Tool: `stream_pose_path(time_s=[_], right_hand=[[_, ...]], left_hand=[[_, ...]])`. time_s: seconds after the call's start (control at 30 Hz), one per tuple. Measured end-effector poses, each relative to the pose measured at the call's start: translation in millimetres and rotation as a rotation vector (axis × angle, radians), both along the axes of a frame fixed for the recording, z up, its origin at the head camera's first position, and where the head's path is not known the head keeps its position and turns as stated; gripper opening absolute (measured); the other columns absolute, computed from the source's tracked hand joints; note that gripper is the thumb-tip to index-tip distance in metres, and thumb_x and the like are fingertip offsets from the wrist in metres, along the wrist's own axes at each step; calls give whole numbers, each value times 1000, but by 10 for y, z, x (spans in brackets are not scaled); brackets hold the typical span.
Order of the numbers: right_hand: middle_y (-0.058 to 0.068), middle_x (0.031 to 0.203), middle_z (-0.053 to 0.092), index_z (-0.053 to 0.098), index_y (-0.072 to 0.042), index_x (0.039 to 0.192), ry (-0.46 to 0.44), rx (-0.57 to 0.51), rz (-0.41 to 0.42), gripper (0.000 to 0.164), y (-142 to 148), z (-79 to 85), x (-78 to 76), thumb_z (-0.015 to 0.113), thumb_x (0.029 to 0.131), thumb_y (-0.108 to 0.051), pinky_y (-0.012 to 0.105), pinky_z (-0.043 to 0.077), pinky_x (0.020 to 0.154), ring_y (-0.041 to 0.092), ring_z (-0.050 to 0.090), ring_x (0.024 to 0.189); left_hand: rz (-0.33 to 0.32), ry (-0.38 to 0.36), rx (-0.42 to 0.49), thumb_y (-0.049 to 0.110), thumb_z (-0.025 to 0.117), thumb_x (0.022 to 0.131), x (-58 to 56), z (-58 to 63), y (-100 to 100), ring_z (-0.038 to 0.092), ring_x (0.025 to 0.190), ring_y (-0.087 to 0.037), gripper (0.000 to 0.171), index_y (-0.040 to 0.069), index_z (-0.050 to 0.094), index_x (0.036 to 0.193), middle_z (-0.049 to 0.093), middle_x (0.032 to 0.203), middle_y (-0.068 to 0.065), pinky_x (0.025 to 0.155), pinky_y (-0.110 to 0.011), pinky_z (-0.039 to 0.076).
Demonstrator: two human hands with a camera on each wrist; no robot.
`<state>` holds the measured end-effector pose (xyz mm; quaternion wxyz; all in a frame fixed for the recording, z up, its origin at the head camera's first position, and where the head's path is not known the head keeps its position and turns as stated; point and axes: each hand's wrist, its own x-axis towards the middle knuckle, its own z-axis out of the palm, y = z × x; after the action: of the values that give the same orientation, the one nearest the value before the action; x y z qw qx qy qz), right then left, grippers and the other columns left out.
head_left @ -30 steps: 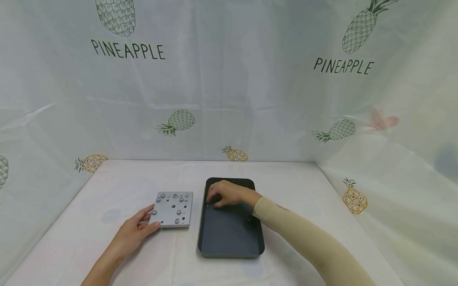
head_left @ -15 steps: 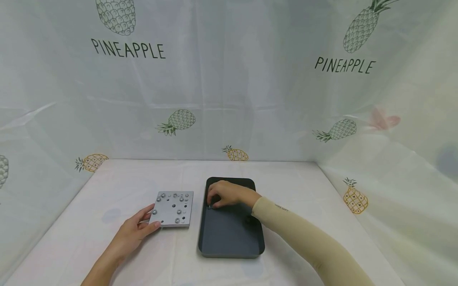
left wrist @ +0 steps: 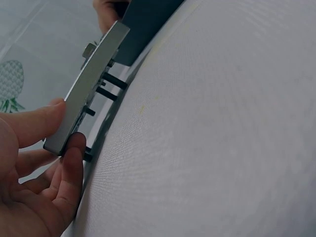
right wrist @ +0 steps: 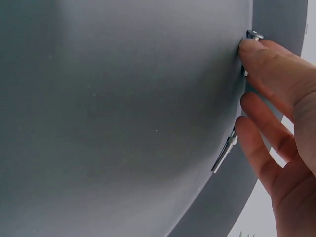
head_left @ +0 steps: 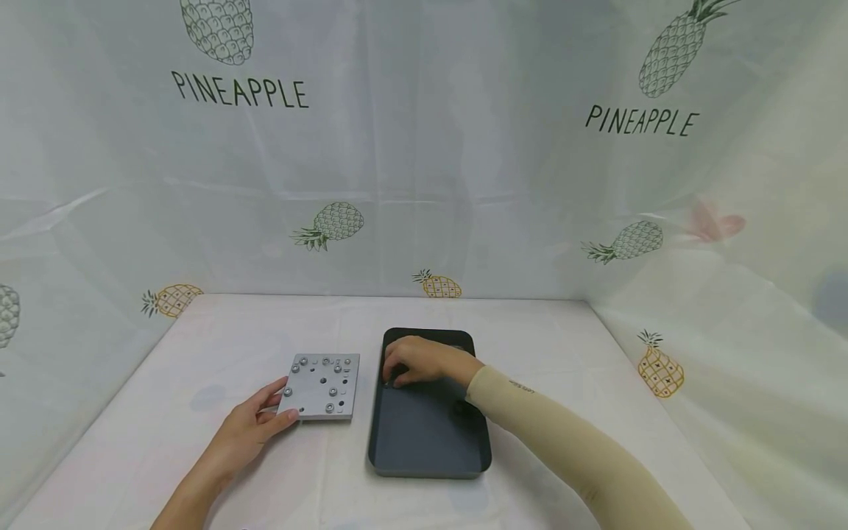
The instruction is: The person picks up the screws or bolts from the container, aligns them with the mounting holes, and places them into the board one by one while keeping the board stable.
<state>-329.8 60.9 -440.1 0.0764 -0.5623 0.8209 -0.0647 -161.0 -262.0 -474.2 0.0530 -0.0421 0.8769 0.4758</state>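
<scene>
My left hand (head_left: 248, 434) grips the near left corner of a square metal plate (head_left: 311, 397), thumb on top and fingers below. Several socket-head screws (head_left: 333, 391) stand in the plate among bare holes. In the left wrist view, dark screw shafts (left wrist: 114, 81) stick out beneath it, with the plate raised above the cloth. My right hand (head_left: 420, 358) reaches into a dark grey tray (head_left: 430, 442) at its far left. Thumb and index finger pinch a small screw (right wrist: 255, 35), mostly hidden behind the thumb. Another screw (right wrist: 224, 154) lies by the tray wall near the other fingertips.
The tray's raised rim (head_left: 374, 434) stands just right of the plate. Something small and dark (head_left: 459, 407) lies in the tray beneath the right wrist, too shadowed to identify. A white cloth (head_left: 265, 324) covers the table, and a pineapple-print curtain (head_left: 424, 147) hangs behind.
The right fingertips have shifted only slightly in the tray, and the small screw tip seen below them earlier is now harder to see. My left hand and the plate have stayed put.
</scene>
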Motion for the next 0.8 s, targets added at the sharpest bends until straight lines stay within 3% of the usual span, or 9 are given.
stream_pose_path(time_s=[0.53, 0.63, 0.8], right_hand=[[-6, 102, 72, 83, -18, 103, 6, -6, 29, 13, -25, -19, 18, 84, 93, -26, 18, 49, 88, 5, 62, 94], [-6, 98, 70, 83, -19, 99, 3, -19, 41, 10, -24, -21, 28, 85, 93, -27, 17, 48, 83, 3, 59, 87], [-8, 98, 70, 83, -20, 98, 2, -24, 44, 8, -22, -14, 45, 83, 95, -27, 17, 48, 83, 2, 60, 88]], left_hand=[[-7, 12, -4, 44, 78, 98, 0, 5, 1, 67, 121, -27, 86, 9, 38, 165, 52, 151, -28, 93, -26, 51], [-5, 12, -3, 44, 77, 98, -5, 2, 5, 67, 121, -27, 86, 9, 37, 165, 53, 151, -28, 96, -31, 52], [3, 6, -7, 45, 76, 98, 0, -1, 14, 66, 123, -29, 86, 9, 37, 165, 52, 152, -29, 106, -51, 49]])
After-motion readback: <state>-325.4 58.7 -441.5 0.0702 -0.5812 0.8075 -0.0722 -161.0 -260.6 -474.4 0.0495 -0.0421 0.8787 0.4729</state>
